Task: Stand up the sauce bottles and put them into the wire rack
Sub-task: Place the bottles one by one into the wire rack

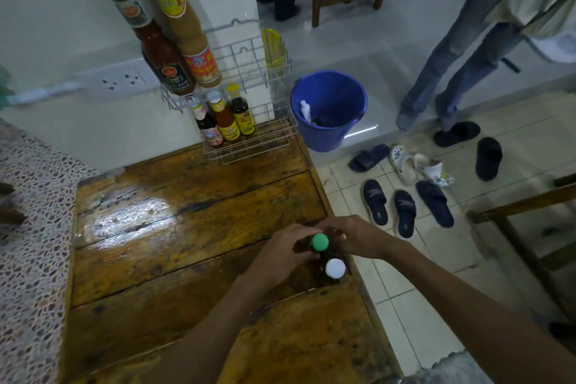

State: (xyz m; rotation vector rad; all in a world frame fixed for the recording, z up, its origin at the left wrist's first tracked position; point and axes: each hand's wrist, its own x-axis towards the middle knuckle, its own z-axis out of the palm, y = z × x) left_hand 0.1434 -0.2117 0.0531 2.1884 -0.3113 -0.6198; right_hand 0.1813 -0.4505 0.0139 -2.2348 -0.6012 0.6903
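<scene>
Near the right edge of a wooden worktop (187,227), two dark bottles stand upright side by side, one with a green cap (320,242), one with a white cap (335,267). The left hand (280,254) and right hand (349,237) curl round the green-capped one. Well beyond them, a wire rack (249,146) against the wall holds five more bottles

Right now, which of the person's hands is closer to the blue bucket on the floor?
Right. The right hand is beside the green-capped bottle, on the blue bucket's side; the left hand grips that bottle from the far side.
</scene>
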